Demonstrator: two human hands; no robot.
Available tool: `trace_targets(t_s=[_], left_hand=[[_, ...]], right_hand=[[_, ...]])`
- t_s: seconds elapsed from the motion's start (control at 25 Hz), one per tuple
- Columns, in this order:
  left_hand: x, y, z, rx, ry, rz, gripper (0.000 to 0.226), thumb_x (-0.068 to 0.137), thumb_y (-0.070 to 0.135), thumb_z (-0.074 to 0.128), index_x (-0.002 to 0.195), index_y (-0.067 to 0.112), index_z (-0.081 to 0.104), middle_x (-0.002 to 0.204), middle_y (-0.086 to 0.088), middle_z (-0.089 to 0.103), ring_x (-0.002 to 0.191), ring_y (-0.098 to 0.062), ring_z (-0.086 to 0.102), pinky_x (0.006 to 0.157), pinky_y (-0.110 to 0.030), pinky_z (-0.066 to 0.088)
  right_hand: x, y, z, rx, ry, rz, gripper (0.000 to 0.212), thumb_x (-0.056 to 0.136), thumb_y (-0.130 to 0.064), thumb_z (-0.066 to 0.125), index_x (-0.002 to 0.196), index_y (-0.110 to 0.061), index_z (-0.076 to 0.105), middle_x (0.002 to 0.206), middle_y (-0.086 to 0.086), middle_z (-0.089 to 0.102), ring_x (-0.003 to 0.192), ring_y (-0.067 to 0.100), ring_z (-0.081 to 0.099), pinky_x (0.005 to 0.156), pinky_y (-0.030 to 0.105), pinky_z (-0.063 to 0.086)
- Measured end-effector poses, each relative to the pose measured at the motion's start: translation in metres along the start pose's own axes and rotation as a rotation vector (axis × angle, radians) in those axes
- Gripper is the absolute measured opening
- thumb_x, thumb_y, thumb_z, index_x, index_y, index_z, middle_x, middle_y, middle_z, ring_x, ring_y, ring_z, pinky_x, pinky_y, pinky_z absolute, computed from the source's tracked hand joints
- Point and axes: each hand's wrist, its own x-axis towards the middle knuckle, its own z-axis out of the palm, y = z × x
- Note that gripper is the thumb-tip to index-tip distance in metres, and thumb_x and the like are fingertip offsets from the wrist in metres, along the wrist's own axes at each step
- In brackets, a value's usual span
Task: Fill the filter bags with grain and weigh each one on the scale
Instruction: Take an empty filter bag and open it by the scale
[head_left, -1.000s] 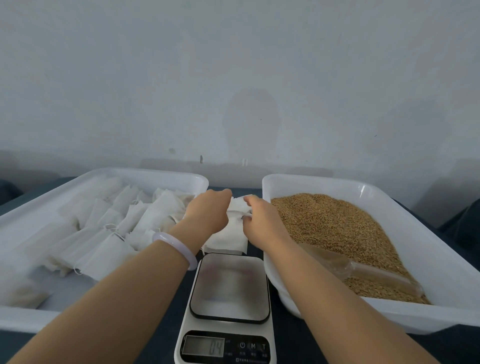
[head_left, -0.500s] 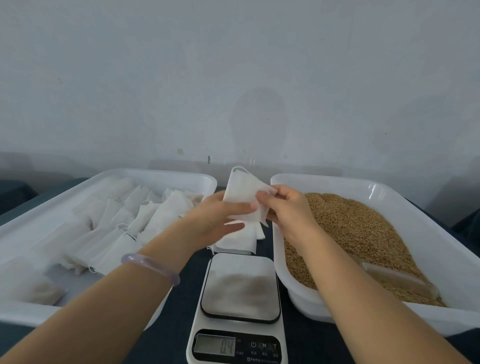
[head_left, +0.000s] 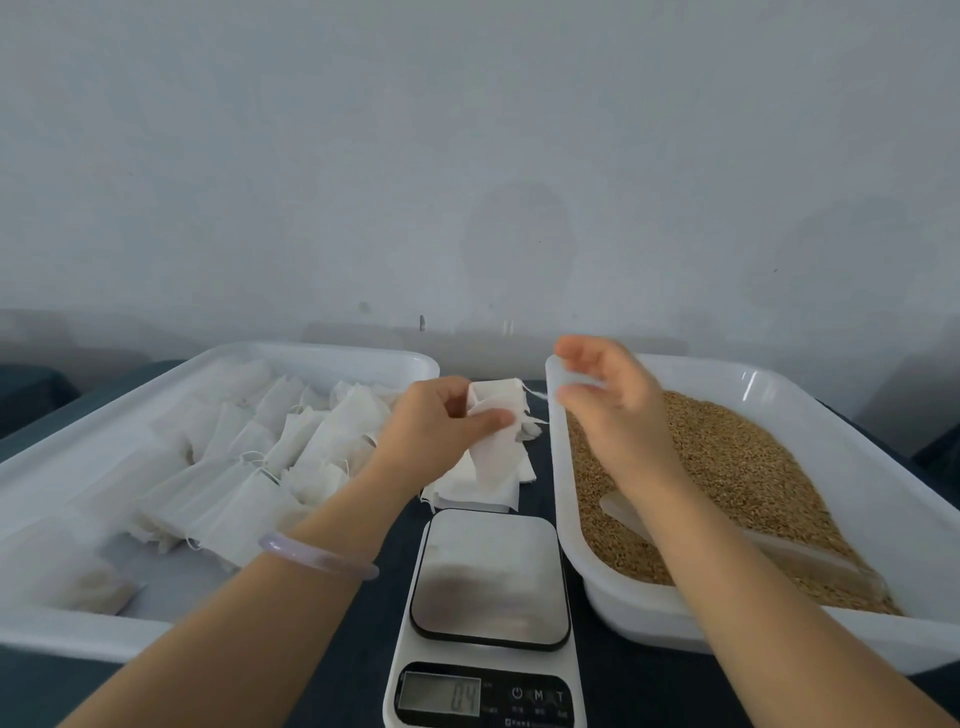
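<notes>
Filter bag (head_left: 501, 392) pinched by fingers (head_left: 488, 419) of left hand (head_left: 426, 431), right hand (head_left: 613, 400) just beside

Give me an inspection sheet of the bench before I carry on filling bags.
Surface: dark table, with two white trays on it.
Job's things: scale, plate bare, display seems to read 0.4; filter bag in the left hand; stack of empty bags behind the scale; grain in the right tray, clear scoop lying in it; left tray holds many white bags.
Clutter: nothing seen.
Hands: left hand grips the filter bag; right hand loosely curled above the right tray's far corner, seems to hold nothing.
Cables: nothing seen.
Surroundings: plain grey wall.
</notes>
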Motion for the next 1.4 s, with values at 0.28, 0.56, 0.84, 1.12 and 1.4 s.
trace_targets(t_s=[0.28,0.56,0.84,1.12,1.4], left_hand=[[-0.006,0.004,0.001,0.065,-0.215,0.005,0.037,0.072,0.030,0.080,0.060,0.005,0.055,0.054,0.004,0.035,0.054,-0.013,0.029,0.054,-0.022,0.024],[-0.007,0.005,0.001,-0.044,-0.352,-0.059,0.033,0.082,0.013,0.071,0.058,0.021,0.050,0.046,0.018,0.044,0.046,0.000,0.042,0.052,-0.017,0.032],[-0.011,0.007,0.000,-0.105,-0.492,-0.206,0.026,0.079,0.022,0.075,0.078,0.011,0.052,0.064,0.003,0.056,0.055,-0.011,0.056,0.048,-0.021,0.048],[-0.012,0.011,0.000,-0.520,-0.824,-0.281,0.035,0.075,0.014,0.067,0.106,0.001,0.058,0.090,-0.014,0.066,0.079,-0.026,0.066,0.072,-0.035,0.054],[-0.015,0.012,-0.004,-0.327,-0.938,-0.345,0.020,0.075,0.008,0.068,0.095,0.007,0.063,0.067,-0.002,0.063,0.057,-0.014,0.058,0.060,-0.026,0.052]], right_hand=[[-0.010,-0.011,-0.016,-0.414,-0.385,-0.241,0.024,0.077,-0.018,0.074,0.085,-0.039,0.067,0.100,-0.016,0.060,0.106,-0.008,0.049,0.088,0.004,0.033],[-0.010,0.002,-0.013,-0.440,-0.437,-0.153,0.011,0.090,-0.031,0.059,0.079,-0.032,0.061,0.088,-0.012,0.064,0.092,-0.006,0.055,0.082,0.022,0.040],[-0.011,0.002,-0.013,-0.250,-0.368,-0.114,0.018,0.092,-0.024,0.059,0.078,-0.036,0.062,0.073,-0.023,0.063,0.066,-0.005,0.057,0.067,0.019,0.038],[-0.017,-0.007,-0.008,-0.304,-0.470,-0.190,0.010,0.095,-0.026,0.053,0.088,-0.023,0.059,0.087,0.006,0.065,0.075,0.016,0.062,0.074,0.038,0.051],[-0.022,-0.012,-0.016,-0.343,-0.499,-0.219,0.016,0.095,-0.033,0.050,0.098,-0.024,0.063,0.084,-0.001,0.069,0.072,0.013,0.062,0.068,0.027,0.048]])
